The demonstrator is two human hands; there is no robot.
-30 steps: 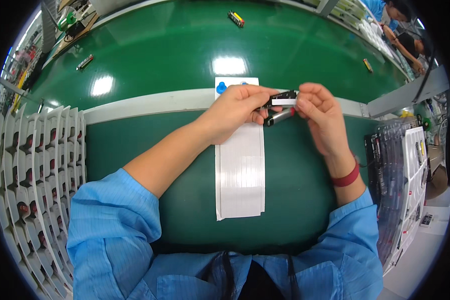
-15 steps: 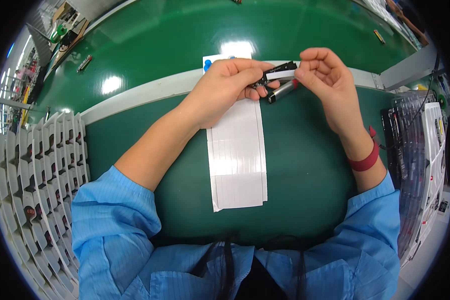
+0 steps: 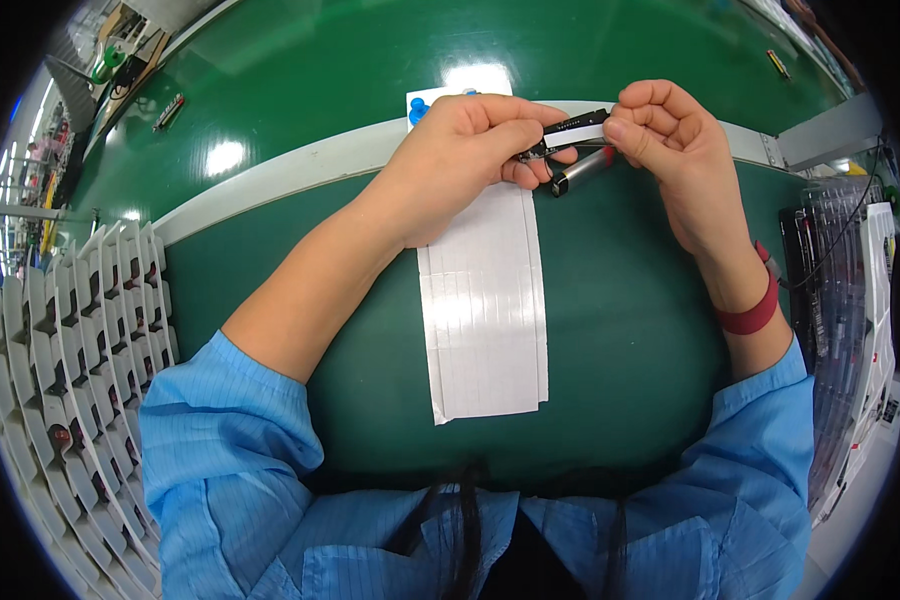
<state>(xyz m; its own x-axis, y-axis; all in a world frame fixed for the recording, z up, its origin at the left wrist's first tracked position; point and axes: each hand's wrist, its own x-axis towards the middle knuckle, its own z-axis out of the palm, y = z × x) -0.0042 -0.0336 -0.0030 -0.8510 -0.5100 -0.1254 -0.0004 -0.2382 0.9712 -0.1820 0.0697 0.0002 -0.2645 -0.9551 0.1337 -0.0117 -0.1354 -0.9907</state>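
Note:
My left hand [image 3: 465,150] and my right hand [image 3: 675,140] meet above the far part of a green table [image 3: 300,300]. Between them they hold a small black stick-shaped device [image 3: 570,128] with a white label strip on it. A metal-capped cylindrical part [image 3: 580,172] pokes out just below, held by the fingers of my left hand. Beneath the hands lies a long white sheet of label strips [image 3: 485,310], its far end hidden by my left hand.
Stacked white trays with small parts [image 3: 80,360] line the left side. A rack of dark parts and cables [image 3: 850,300] stands at the right. A green conveyor belt [image 3: 370,50] runs behind a white rail [image 3: 290,170], with small items [image 3: 168,110] on it.
The view has shifted so that hands and sheet sit higher and larger. Both hands keep hold of the black device; the fingers have moved slightly along the white label.

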